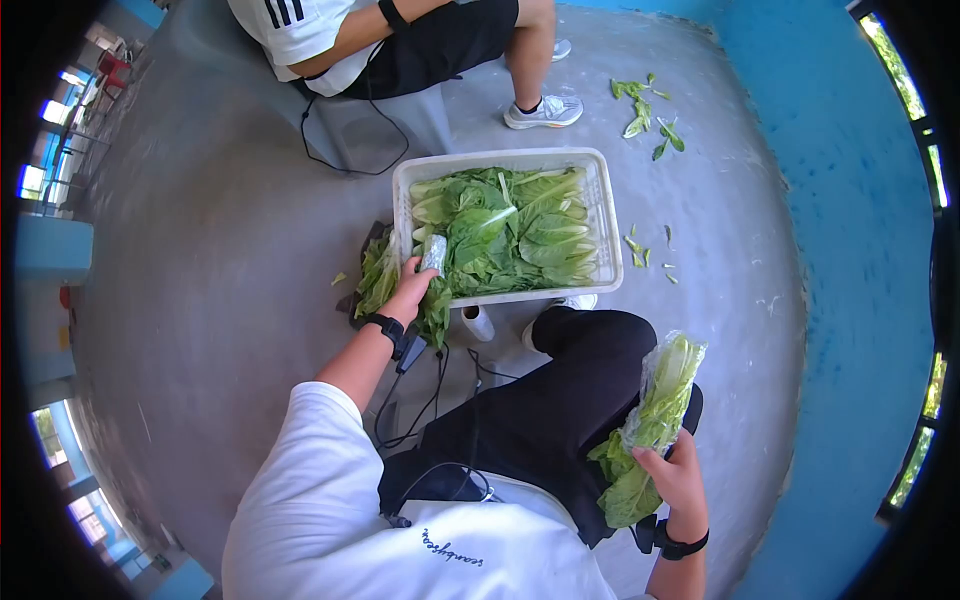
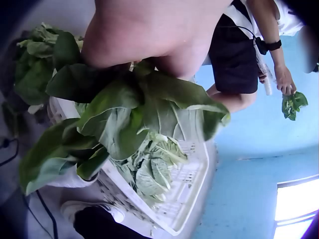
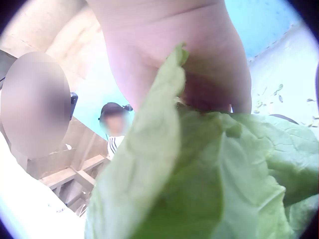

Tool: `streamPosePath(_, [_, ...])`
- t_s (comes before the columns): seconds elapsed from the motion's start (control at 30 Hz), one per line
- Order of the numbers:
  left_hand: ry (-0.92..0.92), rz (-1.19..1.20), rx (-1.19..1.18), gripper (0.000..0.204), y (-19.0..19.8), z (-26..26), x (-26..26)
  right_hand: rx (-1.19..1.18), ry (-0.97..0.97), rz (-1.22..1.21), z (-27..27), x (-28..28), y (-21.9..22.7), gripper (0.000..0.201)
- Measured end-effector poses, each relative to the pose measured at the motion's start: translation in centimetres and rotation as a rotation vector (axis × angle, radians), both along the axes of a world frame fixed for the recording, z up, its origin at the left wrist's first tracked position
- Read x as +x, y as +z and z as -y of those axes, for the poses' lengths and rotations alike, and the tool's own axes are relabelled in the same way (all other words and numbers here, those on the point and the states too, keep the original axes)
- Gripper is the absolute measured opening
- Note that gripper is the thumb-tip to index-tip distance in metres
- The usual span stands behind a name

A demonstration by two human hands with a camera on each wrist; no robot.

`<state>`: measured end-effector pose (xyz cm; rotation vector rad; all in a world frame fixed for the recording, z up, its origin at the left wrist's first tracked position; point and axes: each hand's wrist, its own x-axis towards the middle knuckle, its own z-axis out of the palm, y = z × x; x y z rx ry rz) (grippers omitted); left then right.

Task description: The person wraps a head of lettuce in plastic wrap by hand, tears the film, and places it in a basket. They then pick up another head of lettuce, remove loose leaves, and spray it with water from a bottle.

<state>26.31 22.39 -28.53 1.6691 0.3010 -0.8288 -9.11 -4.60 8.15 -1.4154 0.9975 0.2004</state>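
Observation:
My left hand point(image 1: 408, 292) grips a bunch of leafy greens point(image 1: 436, 312) at the front left corner of the white crate. Clear plastic film point(image 1: 434, 253) shows round its pale end, and in the left wrist view its broad leaves point(image 2: 169, 107) spread below the palm. On the right, over my knee, my right hand point(image 1: 678, 475) holds a second bunch of greens point(image 1: 672, 375), its pale stalks wrapped in clear film and pointing up. Loose leaves point(image 1: 632, 497) hang out beneath that hand. Large leaves point(image 3: 209, 184) hide most of its fingers in the right wrist view.
The white crate point(image 1: 612, 235) in front of me holds layered greens point(image 1: 545, 225). More greens point(image 1: 376, 275) lie left of it, and a white roll point(image 1: 478, 322) stands near its front edge. Cables point(image 1: 440, 385) run by my legs. Another person point(image 1: 420, 50) sits opposite. Leaf scraps point(image 1: 640, 105) lie near the blue wall.

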Motion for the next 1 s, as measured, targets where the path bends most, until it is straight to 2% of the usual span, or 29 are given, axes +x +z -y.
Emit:
streamPosePath(0.03, [-0.001, 0.053, 0.059, 0.058, -0.3, -0.1, 0.3, -0.003, 0.000, -0.006, 0.1, 0.1, -0.1, 0.032])
streamPosePath(0.07, [0.036, 0.053, 0.050, 0.060, -0.6, 0.0, 0.4, -0.008, 0.005, -0.003, 0.1, 0.1, -0.2, 0.032])
streamPosePath(0.17, [0.083, 0.273, 0.011, 0.061, -2.7, 0.9, 1.8, -0.015, 0.016, -0.002, 0.0, 0.4, -0.4, 0.032])
streamPosePath(0.2, [0.037, 0.277, 0.037, 0.062, 0.7, 1.8, 1.9, -0.012, 0.017, -0.006, -0.1, 0.6, -0.2, 0.032])
streamPosePath(0.3, [-0.066, 0.399, 0.357, 0.063, -3.4, 1.7, 3.1, 0.004, 0.048, -0.023, -0.3, 1.3, 0.1, 0.031])
streamPosePath(0.33, [-0.172, 0.444, 0.520, 0.066, -0.3, 2.6, 2.4, 0.010, 0.065, -0.027, -0.1, 1.5, 0.2, 0.031])
streamPosePath(0.43, [-0.140, 0.581, 0.242, 0.056, 3.6, 5.5, -0.7, -0.012, 0.079, 0.026, -0.2, 1.7, -0.3, 0.031])
streamPosePath(0.5, [-0.148, 0.103, -0.187, 0.052, 10.4, 8.5, -3.3, 0.009, 0.039, 0.025, -0.2, 2.1, -0.4, 0.030])
streamPosePath(0.57, [-0.374, 0.499, -0.158, 0.052, 15.8, 10.9, -6.0, 0.008, 0.004, 0.015, -0.7, 2.1, -0.6, 0.029])
streamPosePath(0.63, [-0.464, 0.621, -0.287, 0.058, 18.5, 12.5, -7.9, -0.031, -0.011, 0.019, -0.6, 2.4, -0.6, 0.028])
streamPosePath(0.7, [-0.533, 0.399, -0.575, 0.063, 21.8, 13.5, -11.2, -0.045, -0.021, 0.092, -0.8, 2.2, -0.5, 0.029])
streamPosePath(0.77, [-0.704, 0.080, -0.845, 0.066, 25.4, 13.6, -14.0, -0.058, -0.062, 0.137, -1.2, 1.6, -1.1, 0.033])
streamPosePath(0.83, [-0.883, 0.078, -0.932, 0.065, 26.8, 13.7, -16.6, -0.106, -0.081, 0.176, -1.6, 1.3, -1.7, 0.038])
streamPosePath(0.93, [-0.899, 0.125, -1.008, 0.063, 27.9, 14.3, -18.2, -0.139, -0.027, 0.147, -1.9, 1.7, -2.4, 0.046])
streamPosePath(1.0, [-0.824, 0.056, -0.944, 0.060, 27.8, 14.3, -18.4, -0.194, 0.068, 0.104, -2.3, 2.0, -2.6, 0.049])
